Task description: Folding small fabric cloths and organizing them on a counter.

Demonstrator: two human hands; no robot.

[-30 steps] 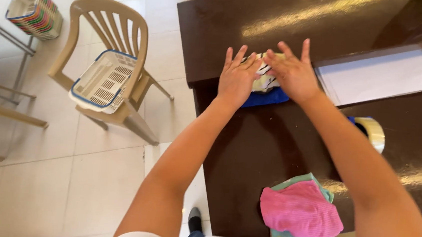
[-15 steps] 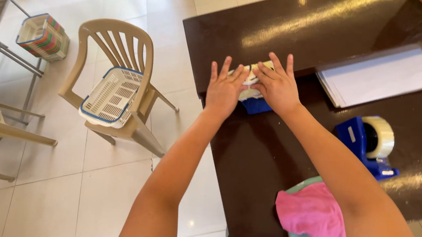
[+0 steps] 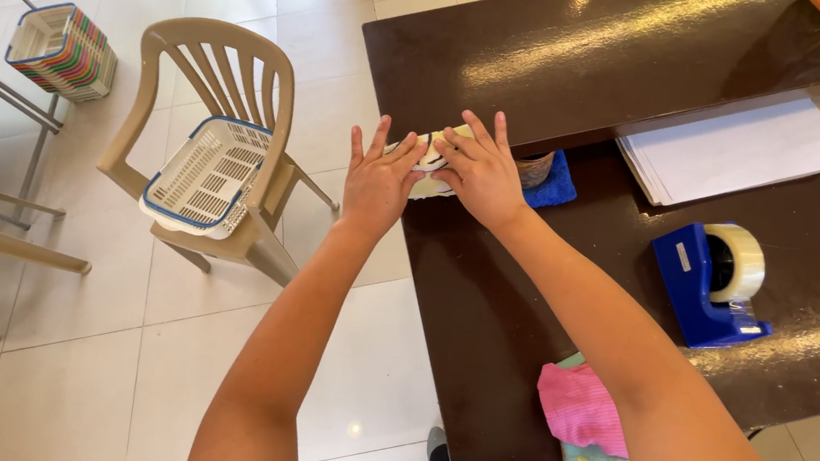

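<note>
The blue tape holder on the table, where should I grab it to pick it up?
Probably grab the blue tape holder by its flat sides near the low end, coming down from above. The tape roll fills the other end, and nothing is crowded against the sides.

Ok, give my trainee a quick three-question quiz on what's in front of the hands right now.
1. True or false: both hands press flat on the pale folded cloth at the table edge.
2. Which lies nearer the right hand: blue tape dispenser or blue cloth?
3. What sits on the beige plastic chair?

Key: 1 true, left hand too. 2 blue cloth. 3 a white basket with a blue rim.
</note>
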